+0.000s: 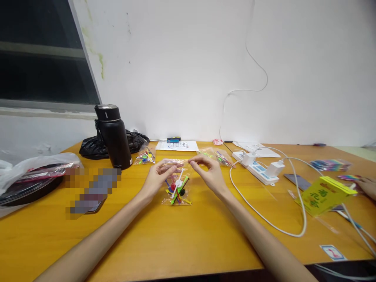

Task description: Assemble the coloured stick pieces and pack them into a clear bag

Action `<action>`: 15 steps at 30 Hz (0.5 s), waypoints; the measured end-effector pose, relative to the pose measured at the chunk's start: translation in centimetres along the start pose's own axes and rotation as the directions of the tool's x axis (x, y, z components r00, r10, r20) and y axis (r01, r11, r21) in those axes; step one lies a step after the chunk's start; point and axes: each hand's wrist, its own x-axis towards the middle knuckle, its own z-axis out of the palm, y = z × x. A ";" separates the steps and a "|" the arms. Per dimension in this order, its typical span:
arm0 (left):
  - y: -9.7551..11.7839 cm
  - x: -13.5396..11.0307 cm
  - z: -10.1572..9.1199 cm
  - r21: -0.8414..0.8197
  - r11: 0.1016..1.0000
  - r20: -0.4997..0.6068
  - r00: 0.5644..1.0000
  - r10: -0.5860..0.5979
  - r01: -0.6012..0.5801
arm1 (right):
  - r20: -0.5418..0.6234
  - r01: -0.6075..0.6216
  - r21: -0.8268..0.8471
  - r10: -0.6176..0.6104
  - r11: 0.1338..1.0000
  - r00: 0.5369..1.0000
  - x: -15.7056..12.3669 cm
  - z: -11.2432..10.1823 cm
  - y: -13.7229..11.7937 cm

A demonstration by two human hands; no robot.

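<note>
From the head camera we see our left hand [157, 176] and right hand [209, 170] pinching the top edge of a small clear bag [177, 188] of coloured plastic parts, fingers closed on it from both sides. The bag hangs down onto the yellow table [176, 235] between our wrists. A black bottle [113, 135] stands to the left, a white power strip [258, 167] to the right.

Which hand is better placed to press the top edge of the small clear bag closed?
Probably the right hand: its fingertips pinch the top edge of the clear bag, while the left hand holds the other end steady.
</note>
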 end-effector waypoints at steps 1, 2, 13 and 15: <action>0.0 0.0 0.0 -0.018 1.000 0.013 1.000 0.013 -0.013 | -0.017 -0.008 0.002 0.008 1.000 1.000 0.0 0.2 0.2; 0.1 -0.1 0.1 -0.032 0.999 0.024 0.999 0.029 -0.028 | -0.026 -0.010 0.008 0.010 1.000 1.000 0.0 0.3 0.3; 0.1 0.4 -0.7 0.086 0.995 -0.082 0.995 0.049 -0.041 | -0.018 -0.065 0.082 0.067 0.994 0.998 0.0 0.6 1.0; 0.0 0.5 -0.8 0.103 0.994 -0.073 0.996 0.057 -0.049 | 0.002 -0.109 0.088 0.110 0.990 0.994 -0.1 0.7 1.3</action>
